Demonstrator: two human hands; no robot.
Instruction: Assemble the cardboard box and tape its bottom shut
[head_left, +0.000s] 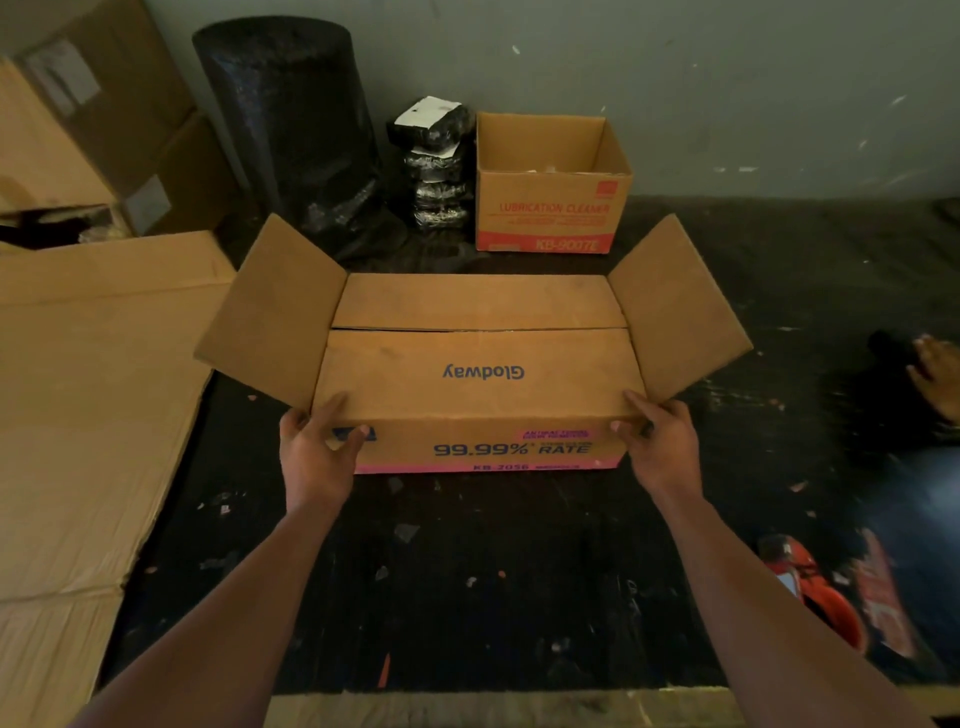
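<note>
A brown cardboard box (478, 384) printed "Glodway" and "99.99% RATE" stands on the dark floor in front of me. Its two long flaps are folded flat and meet at a seam across the top. The two short flaps (270, 312) stick out and up at the left and right ends. My left hand (317, 441) grips the near left corner, thumb on the side, fingers on the top flap. My right hand (660, 436) holds the near right corner the same way. No tape is seen on the seam.
Flattened cardboard sheets (88, 395) lie at the left. An open "Lubrication Cleaner" box (550, 208), a black wrapped roll (291, 119) and stacked black packets (436, 166) stand by the wall. Another person's hand (935, 369) and orange items (831, 597) are at the right.
</note>
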